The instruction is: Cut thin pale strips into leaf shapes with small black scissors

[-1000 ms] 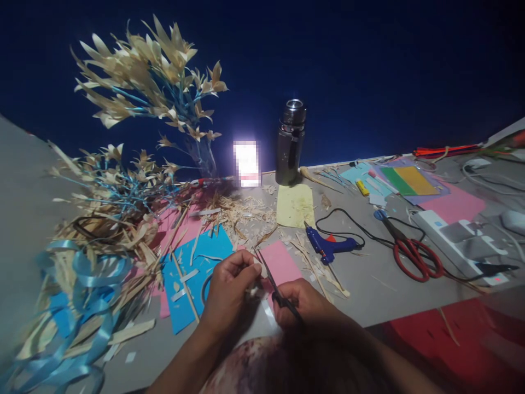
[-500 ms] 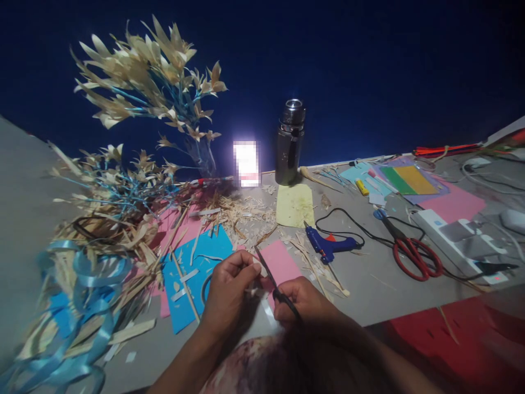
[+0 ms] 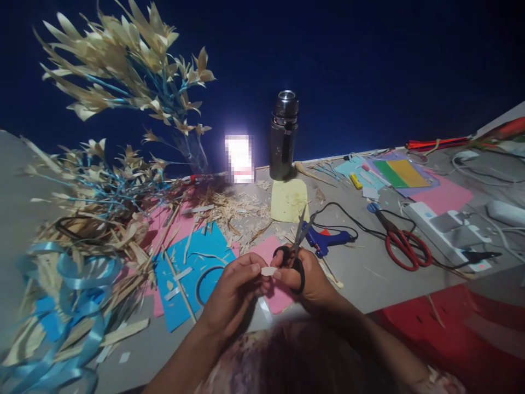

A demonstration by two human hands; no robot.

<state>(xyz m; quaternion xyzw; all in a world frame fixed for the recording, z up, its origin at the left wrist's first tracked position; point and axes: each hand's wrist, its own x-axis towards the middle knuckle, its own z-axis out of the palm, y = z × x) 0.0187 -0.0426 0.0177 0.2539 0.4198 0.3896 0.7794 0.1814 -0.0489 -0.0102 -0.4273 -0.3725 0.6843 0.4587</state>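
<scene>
Left hand (image 3: pixel 233 295) is pinching a small pale strip (image 3: pixel 268 271) between thumb and forefinger, with the other fingers curled under. Right hand (image 3: pixel 307 279) is closing around the black scissors (image 3: pixel 296 249), fingers through the loops, while a fingertip touches the strip's far end. The strip is hanging between the two hands above the pink card (image 3: pixel 262 250), near the table's (image 3: pixel 369 279) front edge.

The scissors are pointing away from the strip, toward 1 o'clock. Their blades are lying close together, and I cannot tell whether the tips are parted. The blade tips are sitting just beside the blue glue gun (image 3: pixel 328 239).

Judgement: both hands are inspecting or re-gripping the strip, not cutting it. Any cut would call for swinging the blades back toward 9 o'clock and opening them, with the left pinch holding the strip steady and clear of the edges.

Red shears (image 3: pixel 404 246) are lying at 3 o'clock, well apart. Blue card (image 3: pixel 197 257) is at 10 o'clock and the flask (image 3: pixel 282 137) at 12.
</scene>
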